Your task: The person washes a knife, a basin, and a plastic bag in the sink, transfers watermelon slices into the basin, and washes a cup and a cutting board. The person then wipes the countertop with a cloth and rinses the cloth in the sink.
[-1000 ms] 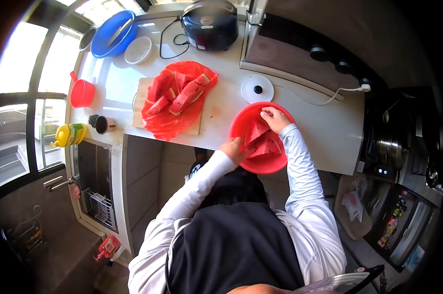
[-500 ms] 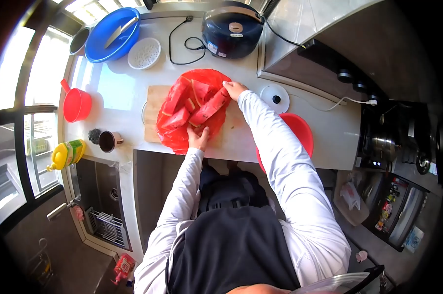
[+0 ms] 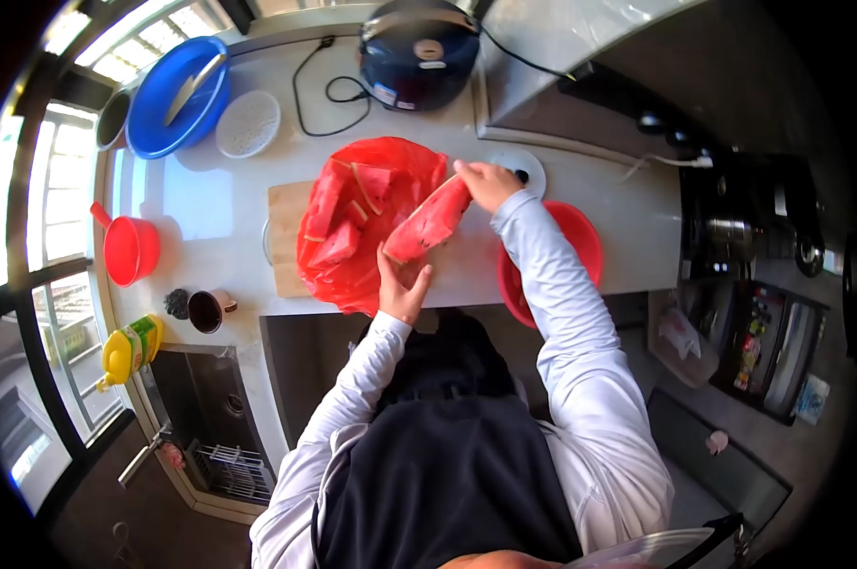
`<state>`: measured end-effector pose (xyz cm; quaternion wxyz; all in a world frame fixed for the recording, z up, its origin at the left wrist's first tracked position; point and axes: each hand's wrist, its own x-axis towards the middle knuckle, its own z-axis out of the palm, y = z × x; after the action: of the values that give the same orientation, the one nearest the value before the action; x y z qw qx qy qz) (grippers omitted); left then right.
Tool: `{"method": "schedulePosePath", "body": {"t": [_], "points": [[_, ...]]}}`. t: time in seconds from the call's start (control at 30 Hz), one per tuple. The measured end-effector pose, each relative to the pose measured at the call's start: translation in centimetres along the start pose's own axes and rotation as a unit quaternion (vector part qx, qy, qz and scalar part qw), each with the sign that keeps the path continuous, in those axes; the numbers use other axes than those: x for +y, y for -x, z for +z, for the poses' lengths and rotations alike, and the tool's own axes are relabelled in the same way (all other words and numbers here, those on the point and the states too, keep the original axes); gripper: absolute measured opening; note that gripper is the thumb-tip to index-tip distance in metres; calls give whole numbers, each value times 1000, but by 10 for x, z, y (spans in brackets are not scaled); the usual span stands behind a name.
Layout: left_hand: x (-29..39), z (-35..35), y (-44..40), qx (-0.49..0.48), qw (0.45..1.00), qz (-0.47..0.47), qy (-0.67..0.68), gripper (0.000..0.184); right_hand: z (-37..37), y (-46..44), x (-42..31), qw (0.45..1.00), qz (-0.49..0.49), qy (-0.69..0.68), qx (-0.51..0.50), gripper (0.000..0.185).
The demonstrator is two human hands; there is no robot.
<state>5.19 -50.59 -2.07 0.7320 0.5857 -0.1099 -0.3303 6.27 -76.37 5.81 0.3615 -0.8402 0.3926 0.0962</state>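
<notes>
A long watermelon piece (image 3: 430, 220) is held slantwise between my two hands, at the right edge of the red plastic bag (image 3: 405, 163). My right hand (image 3: 490, 184) pinches its upper end. At its lower end is my left hand (image 3: 403, 287), thumb apart from the fingers, with the fingertips against the piece. More watermelon pieces (image 3: 336, 245) lie in the bag, which rests on a wooden cutting board (image 3: 288, 275). The red bowl (image 3: 588, 248) stands right of the bag, partly covered by my right sleeve.
A white lid (image 3: 533, 171) lies behind the red bowl. Farther back are a rice cooker (image 3: 419, 57), a white strainer (image 3: 249, 124) and a blue basin (image 3: 153, 119) with a knife (image 3: 193, 87). A red ladle (image 3: 131, 250), a mug (image 3: 206, 311) and a yellow bottle (image 3: 130, 351) stand left.
Both hands have shifted right relative to the bag, with the long piece now lifted off the other pieces. The whole view has also shifted slightly.
</notes>
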Motion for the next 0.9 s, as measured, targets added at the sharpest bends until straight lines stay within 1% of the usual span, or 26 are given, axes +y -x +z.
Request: {"method": "schedulePosePath", "body": {"t": [0.03,0.07,0.1,0.17,0.2,0.23,0.3,0.33,0.37,0.4,0.43,0.5,0.57,0.6,0.63,0.67,0.77,0.8,0.83,0.9], "points": [[1,2,-5,-29,999,17,-35,91,-16,15,12,1000,9,-11,3,61],[3,7,-10,-52,995,14,-83,95,-33,27,30,996,22,-84,2,62],[15,17,-16,-76,989,14,-130,99,-52,41,45,991,57,-118,2,61],[46,45,-33,-132,949,-33,-284,97,-71,59,107,956,72,-282,25,60],[45,60,-43,-152,933,8,-325,92,-86,78,119,934,108,-340,26,60],[53,80,-52,-176,918,51,-353,78,-100,97,131,907,140,-397,27,60],[75,126,-64,-237,876,-45,-417,63,-110,119,178,886,166,-431,32,63],[62,145,-70,-252,869,-3,-425,52,-112,129,199,874,186,-446,43,63],[52,161,-76,-284,840,-18,-462,52,-112,137,220,861,207,-461,53,62],[31,174,-84,-299,806,50,-508,51,-109,143,244,840,220,-492,57,68],[3,184,-90,-312,766,118,-550,51,-104,148,263,821,233,-515,73,67],[-28,209,-100,-331,711,105,-612,50,-89,149,297,781,256,-560,100,65],[-54,221,-105,-346,662,100,-658,49,-63,147,322,759,268,-585,99,59],[-65,220,-109,-352,643,102,-673,48,-62,152,320,754,250,-600,94,59],[-62,225,-111,-356,624,105,-688,47,-66,156,317,749,230,-615,89,58],[-58,225,-111,-366,621,93,-687,45,-73,159,313,744,211,-631,56,57],[-48,227,-106,-366,600,91,-706,46,-89,171,273,748,190,-633,63,66],[-49,229,-106,-363,588,60,-720,47,-57,158,292,787,204,-566,133,75],[-50,229,-104,-358,584,67,-726,46,-17,141,329,815,135,-550,122,85],[-50,229,-101,-347,578,81,-734,44,-10,141,317,840,182,-488,153,86]]}}
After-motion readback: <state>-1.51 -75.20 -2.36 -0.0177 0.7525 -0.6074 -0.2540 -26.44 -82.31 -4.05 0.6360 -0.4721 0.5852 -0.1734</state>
